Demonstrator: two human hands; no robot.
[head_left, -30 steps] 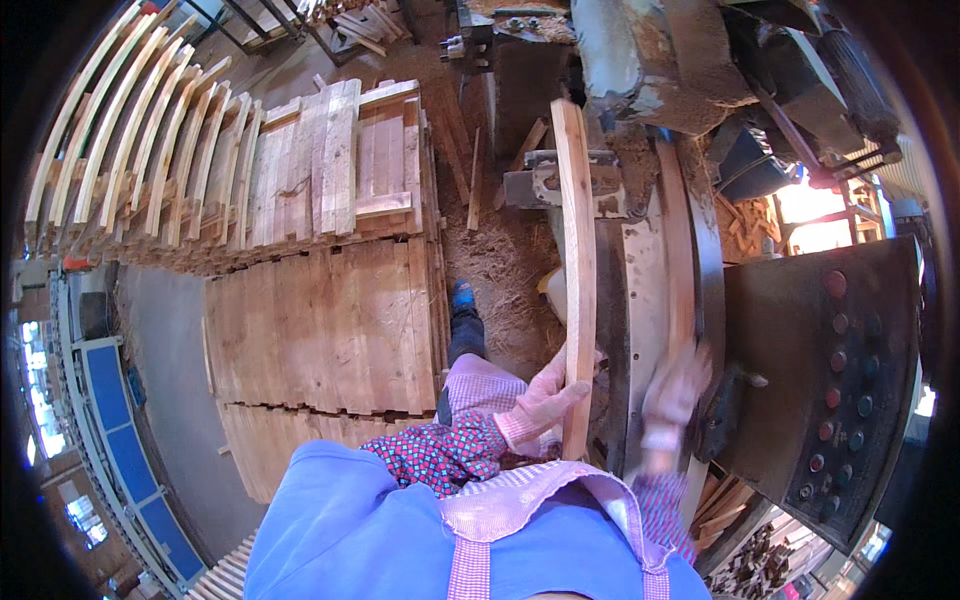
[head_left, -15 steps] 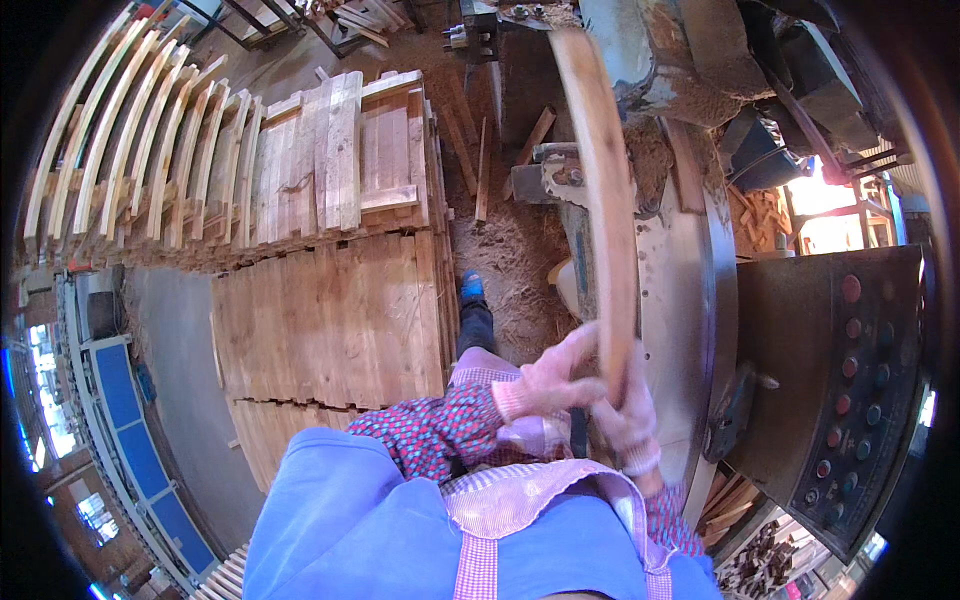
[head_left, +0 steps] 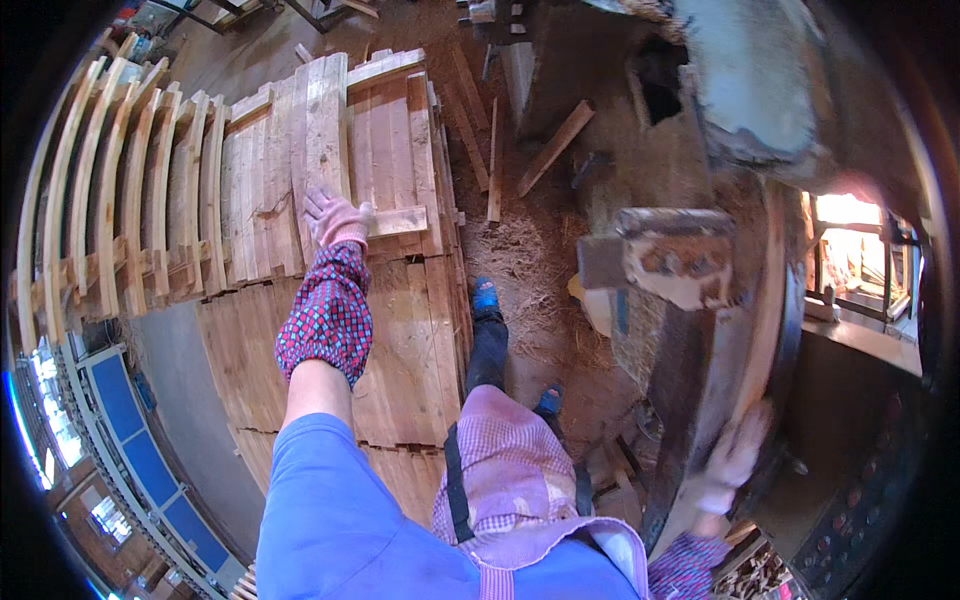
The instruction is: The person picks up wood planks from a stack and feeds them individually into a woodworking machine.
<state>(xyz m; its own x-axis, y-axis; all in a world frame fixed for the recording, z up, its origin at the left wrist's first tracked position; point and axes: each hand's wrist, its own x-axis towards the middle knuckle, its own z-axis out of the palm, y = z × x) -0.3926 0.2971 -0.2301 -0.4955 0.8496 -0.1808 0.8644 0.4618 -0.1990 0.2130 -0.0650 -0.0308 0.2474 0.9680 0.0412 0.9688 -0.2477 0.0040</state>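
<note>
My left hand [head_left: 335,218], in a pink glove, reaches out over the stacked wooden boards with its fingers spread. It rests at the near end of a loose plank [head_left: 327,130] lying on top of the stack. My right hand [head_left: 735,452], also gloved, is smeared by motion at the near end of a long wooden board [head_left: 770,310]. That board lies along the machine's metal bed [head_left: 700,400]. Whether the right fingers grip the board or only press on it is unclear.
A stack of joined boards [head_left: 330,330] stands at left, with upright curved slats [head_left: 135,190] beyond it. Loose sticks [head_left: 557,147] and sawdust [head_left: 520,250] cover the floor between stack and machine. A dark control panel [head_left: 850,500] is at right; a metal machine block [head_left: 677,255] juts out.
Both hands were together on the raised board. Now the board lies on the machine bed beside my right hand. My left hand has let go and moved left to the stack.
</note>
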